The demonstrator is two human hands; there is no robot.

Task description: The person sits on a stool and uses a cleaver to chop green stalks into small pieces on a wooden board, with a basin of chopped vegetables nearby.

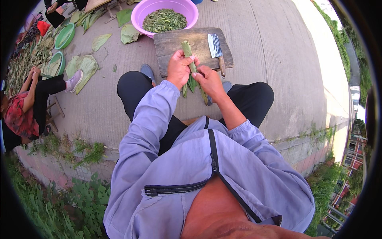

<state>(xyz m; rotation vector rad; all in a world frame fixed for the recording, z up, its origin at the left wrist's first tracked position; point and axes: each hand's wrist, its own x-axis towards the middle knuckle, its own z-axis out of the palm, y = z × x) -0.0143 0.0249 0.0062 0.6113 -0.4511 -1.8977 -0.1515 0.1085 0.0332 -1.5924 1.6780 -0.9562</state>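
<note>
Between my two hands is a tight roll of green leaves [186, 48], its end pointing away from me over the near part of a wooden chopping board [171, 42]. My left hand [179, 68] wraps round the roll, thumb laid across it. Lower down, my right hand [209, 81] pinches the same roll with thumb and fingers. Loose leaf ends [191, 83] hang below my hands, between my knees. A cleaver [215, 47] with a wooden handle lies on the right side of the board, apart from my hands.
Beyond the board stands a purple basin [137, 20] of chopped leaves. Large flat leaves [85, 65] lie on the concrete to the left, near green basins [65, 36] and a leaf heap [30, 57]. A seated person [24, 107] is at far left. Plants [71, 203] grow behind the low kerb.
</note>
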